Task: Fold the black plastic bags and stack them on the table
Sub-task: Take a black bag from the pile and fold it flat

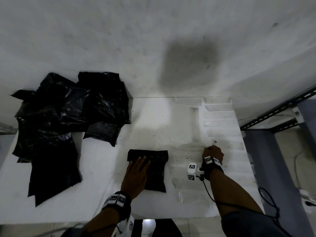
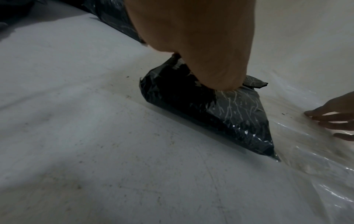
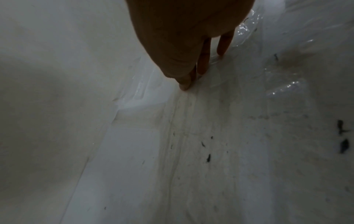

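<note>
Folded black bag (image 1: 150, 170) flat on table (image 1: 95, 199) centre, pressed under flat-fingered left hand (image 1: 136, 177). Right hand (image 1: 212, 153) on clear plastic (image 1: 222, 127), fingertips down, holding nothing. Probably light, limp, slippery; best pinched at the edges.

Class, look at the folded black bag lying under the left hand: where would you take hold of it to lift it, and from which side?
Probably pinch the folded bag at its right long edge, coming from the right. The left hand lies flat on its left half, leaving that edge bare, and bare table lies beside it, toward the right hand. The left wrist view shows that edge slightly puffed, which should allow a thumb under.
</note>
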